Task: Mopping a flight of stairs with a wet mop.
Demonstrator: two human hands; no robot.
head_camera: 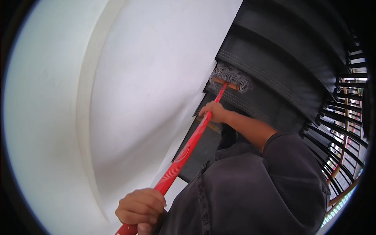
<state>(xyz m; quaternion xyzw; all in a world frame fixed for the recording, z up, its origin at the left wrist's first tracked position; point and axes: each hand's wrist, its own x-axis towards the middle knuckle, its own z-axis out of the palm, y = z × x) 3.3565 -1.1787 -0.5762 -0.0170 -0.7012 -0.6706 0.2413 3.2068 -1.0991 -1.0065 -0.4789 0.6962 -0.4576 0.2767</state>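
A mop with a long red handle [188,149] runs from the lower left up to its head. The grey string mop head [230,77], with an orange-brown bar, lies on a dark stair tread beside the white wall. My right hand [213,112] is closed around the lower part of the handle, near the mop head. Towards the handle's upper end, at the bottom left of the picture, my left hand [141,207] grips it. The very end of the handle is cut off by the picture's edge.
Dark steps [273,44] curve away at the upper right. A white wall [147,73] with a raised band borders them on the left. Black railing bars [343,110] stand on the right. Part of a dark-clad leg [228,135] shows below my right forearm.
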